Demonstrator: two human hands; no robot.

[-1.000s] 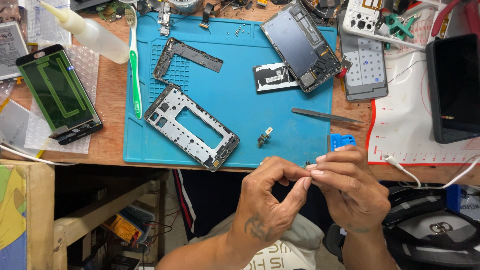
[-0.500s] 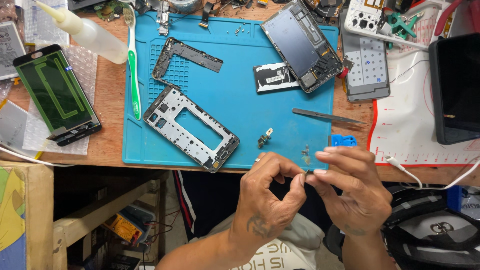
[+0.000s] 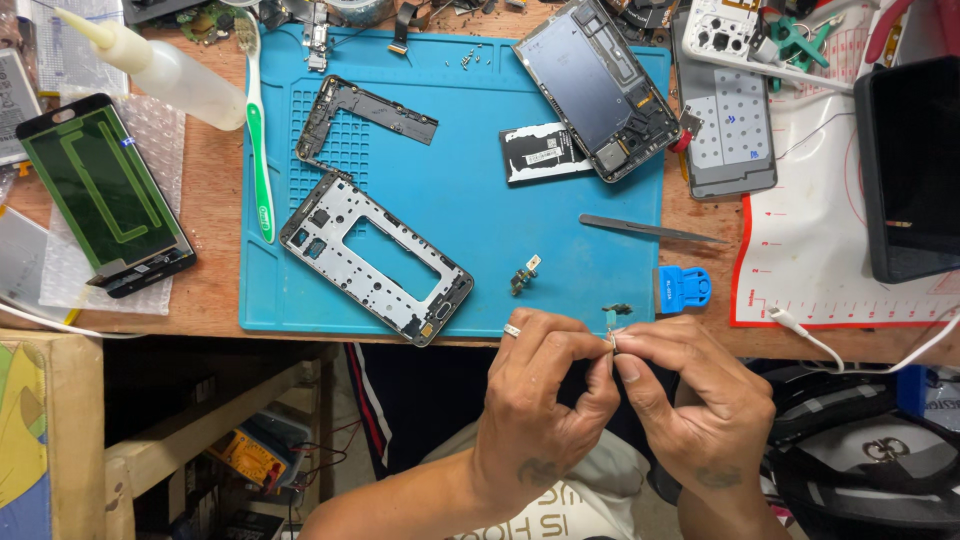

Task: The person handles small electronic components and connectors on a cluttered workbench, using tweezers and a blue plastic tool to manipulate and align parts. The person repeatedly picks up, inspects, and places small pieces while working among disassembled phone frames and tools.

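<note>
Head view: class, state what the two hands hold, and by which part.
Both hands, left hand and right hand, pinch a tiny part between fingertips; which part of it cannot be told.

light: bright, even, from overhead | shadows: soft, short, under the fingers (image 3: pixel 590 372); dark under-desk area below them | glare: mild sheen on the black screen (image 3: pixel 912 165) far up-right of fingers | focus: sharp overall, tiny pinched part too small to resolve | distortion: slight wide-angle bend at edges
</note>
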